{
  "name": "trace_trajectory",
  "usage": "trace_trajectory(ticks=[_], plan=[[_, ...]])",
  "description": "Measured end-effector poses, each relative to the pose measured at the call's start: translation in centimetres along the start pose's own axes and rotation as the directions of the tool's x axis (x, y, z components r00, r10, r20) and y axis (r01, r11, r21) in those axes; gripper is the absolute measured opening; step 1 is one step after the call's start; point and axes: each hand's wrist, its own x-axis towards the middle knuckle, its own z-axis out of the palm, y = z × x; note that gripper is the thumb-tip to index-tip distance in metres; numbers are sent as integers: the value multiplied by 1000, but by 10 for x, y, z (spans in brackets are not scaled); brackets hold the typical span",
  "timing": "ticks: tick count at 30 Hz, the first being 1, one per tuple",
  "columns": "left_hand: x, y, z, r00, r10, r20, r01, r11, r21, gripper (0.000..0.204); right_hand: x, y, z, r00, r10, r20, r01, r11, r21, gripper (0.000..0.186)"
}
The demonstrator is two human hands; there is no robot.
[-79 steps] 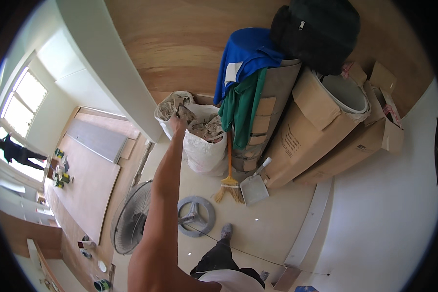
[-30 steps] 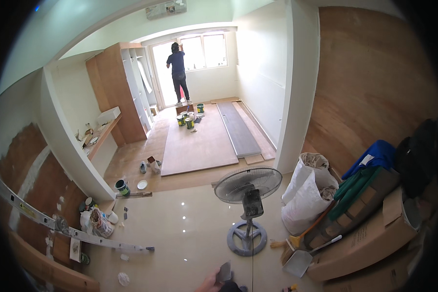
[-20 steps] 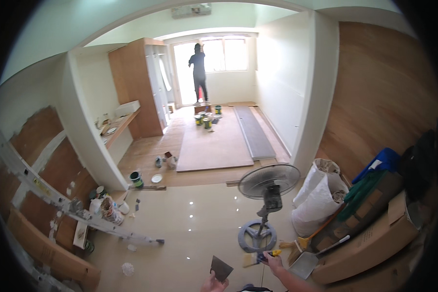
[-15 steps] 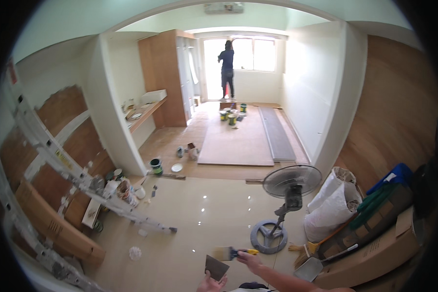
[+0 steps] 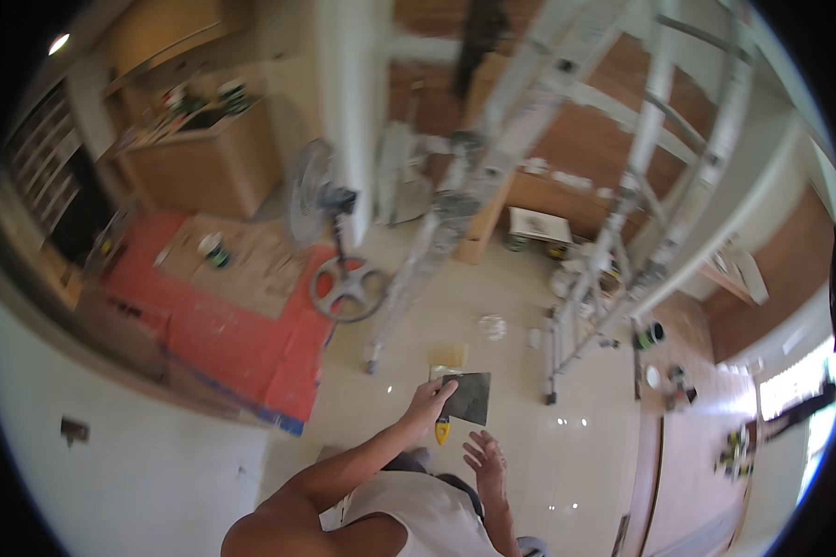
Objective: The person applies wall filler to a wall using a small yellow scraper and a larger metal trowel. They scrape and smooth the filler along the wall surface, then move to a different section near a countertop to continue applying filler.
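My left hand (image 5: 427, 405) is closed around two things at once. One is a thin dark square scraper plate (image 5: 467, 401), held with the thumb on its face. Behind the plate is a flat paintbrush (image 5: 442, 433); its pale bristles stick out past the plate's far edge and its yellow handle end shows below. To the right, close to the plate but apart from it, my right hand (image 5: 487, 464) has its fingers spread and nothing in them.
A tall paint-stained stepladder (image 5: 503, 158) stands ahead on the pale tiled floor. Left of it are a standing fan (image 5: 344, 288) and a red floor sheet (image 5: 214, 330) with a paint can (image 5: 214, 251). A person (image 5: 808, 406) and several cans are at the far right.
The view has swung left, bringing the ladder to the middle. The paintbrush has passed from my right hand to my left, which still holds the plate. My right hand has opened.
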Motion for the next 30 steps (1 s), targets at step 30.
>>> trace_trajectory(ticks=[30], plan=[[-82, 53, -277, 510, 288, -810, -16, 945, 327, 33, 250, 68, 324, 457, 618, 639, 25, 710, -704, 36]])
